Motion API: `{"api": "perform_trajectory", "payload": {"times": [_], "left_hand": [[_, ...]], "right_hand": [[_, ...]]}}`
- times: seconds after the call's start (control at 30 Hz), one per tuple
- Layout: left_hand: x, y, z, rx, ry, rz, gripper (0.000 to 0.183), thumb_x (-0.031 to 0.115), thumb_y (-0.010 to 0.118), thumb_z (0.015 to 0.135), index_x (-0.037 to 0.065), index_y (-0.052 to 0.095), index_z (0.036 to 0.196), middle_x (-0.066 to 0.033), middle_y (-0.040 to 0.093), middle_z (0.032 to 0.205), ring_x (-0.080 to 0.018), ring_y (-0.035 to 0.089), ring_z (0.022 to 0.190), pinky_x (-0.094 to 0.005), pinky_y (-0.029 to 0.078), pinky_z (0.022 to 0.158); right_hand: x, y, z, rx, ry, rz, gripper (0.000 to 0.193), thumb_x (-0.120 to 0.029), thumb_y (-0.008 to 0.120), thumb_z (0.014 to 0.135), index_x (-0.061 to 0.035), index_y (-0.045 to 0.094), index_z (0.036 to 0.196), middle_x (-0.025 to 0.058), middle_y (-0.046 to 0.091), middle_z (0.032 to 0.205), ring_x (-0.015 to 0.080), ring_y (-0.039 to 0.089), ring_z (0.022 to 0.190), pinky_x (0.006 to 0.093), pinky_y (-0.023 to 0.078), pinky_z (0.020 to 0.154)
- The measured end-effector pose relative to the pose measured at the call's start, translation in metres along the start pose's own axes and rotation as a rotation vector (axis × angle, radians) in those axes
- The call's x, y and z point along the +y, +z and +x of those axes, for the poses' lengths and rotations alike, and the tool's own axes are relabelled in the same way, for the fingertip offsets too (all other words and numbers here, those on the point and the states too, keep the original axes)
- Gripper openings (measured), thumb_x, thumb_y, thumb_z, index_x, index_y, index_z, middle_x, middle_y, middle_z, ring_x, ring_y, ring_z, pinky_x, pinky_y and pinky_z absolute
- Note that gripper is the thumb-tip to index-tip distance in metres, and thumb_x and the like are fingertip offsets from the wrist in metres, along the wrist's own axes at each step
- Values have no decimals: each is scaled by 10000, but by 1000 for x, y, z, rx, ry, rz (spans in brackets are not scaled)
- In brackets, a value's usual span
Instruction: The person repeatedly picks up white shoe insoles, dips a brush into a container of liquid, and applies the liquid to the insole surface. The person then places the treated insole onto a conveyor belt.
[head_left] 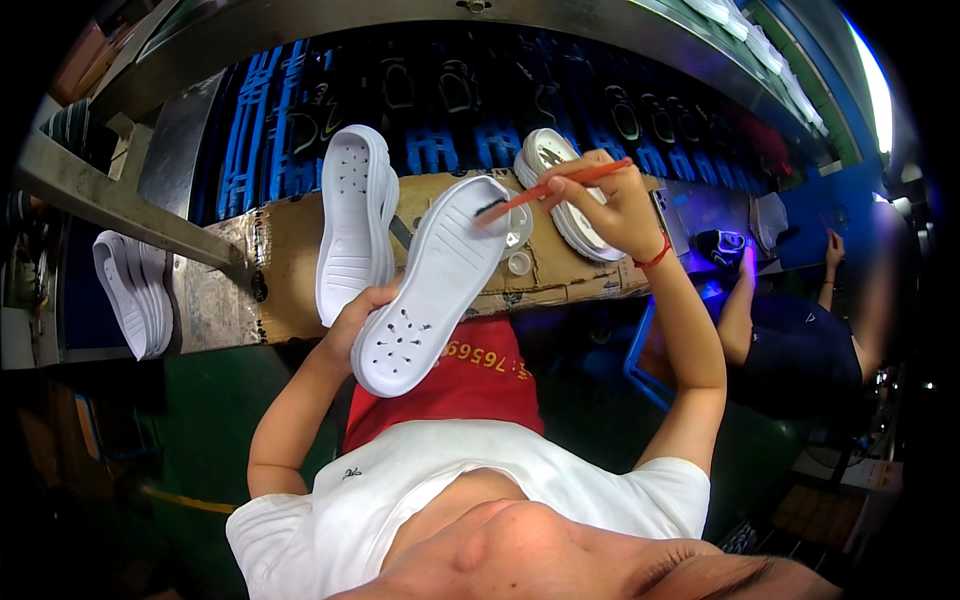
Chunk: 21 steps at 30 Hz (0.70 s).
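Observation:
A white shoe sole (431, 285) is tilted up in front of me, its inner side showing grooves and small dark holes. My left hand (362, 318) grips it by the lower left edge. In my right hand (612, 205) is an orange-handled brush (580, 177), its dark tip against the inside of the sole near the far end. Just behind the sole, a clear round dish (519, 226) and a small white cup (519, 264) stand on the cardboard, the dish partly hidden. Beyond my right hand lies another white sole (553, 150), partly covered by the hand.
Stacked white soles (352, 220) stand left of the held one, with another stack (135, 290) farther left. Cardboard (290, 255) covers the bench. Behind it, dark shoes ride on a blue rack (430, 150). A metal post (130, 205) slants at left. A co-worker (800, 340) works at right.

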<state>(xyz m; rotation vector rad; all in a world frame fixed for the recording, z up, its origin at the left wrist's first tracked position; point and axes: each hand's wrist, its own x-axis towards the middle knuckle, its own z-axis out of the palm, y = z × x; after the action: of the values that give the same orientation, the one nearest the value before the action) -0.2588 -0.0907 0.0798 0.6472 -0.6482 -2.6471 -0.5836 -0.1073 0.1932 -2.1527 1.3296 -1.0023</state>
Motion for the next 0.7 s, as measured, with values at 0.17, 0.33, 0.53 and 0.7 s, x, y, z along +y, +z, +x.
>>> {"api": "perform_trajectory", "payload": {"times": [0.17,0.33,0.53,0.7], "left_hand": [[3,6,-1,-77,-84,-80,693,356,348,888,-76,299,1427,-337,473,1308,-415,640,928,-456,554,805],[11,13,1,-160,-141,-162,718,363,349,876,-83,282,1434,-344,464,1310,-428,620,937,-456,552,795],[10,16,2,-133,-91,-179,710,351,343,884,-78,266,1444,-342,456,1323,-430,621,958,-466,551,808],[7,8,11,-119,-55,-115,679,337,347,900,-59,276,1448,-338,456,1325,-431,625,977,-474,552,812]], "right_hand": [[-12,-3,38,-190,-153,-282,121,-178,658,885,-99,747,903,24,718,808,147,604,713,317,393,849],[-13,21,59,-400,-320,2,136,-230,693,852,-116,751,895,26,710,855,168,610,814,323,378,894],[32,-19,69,-305,-235,-45,144,-213,653,880,-117,745,934,32,706,895,198,619,880,334,423,899],[37,-32,41,-211,-186,-287,131,-183,655,871,-102,733,937,33,698,893,199,609,876,340,417,890]]}}
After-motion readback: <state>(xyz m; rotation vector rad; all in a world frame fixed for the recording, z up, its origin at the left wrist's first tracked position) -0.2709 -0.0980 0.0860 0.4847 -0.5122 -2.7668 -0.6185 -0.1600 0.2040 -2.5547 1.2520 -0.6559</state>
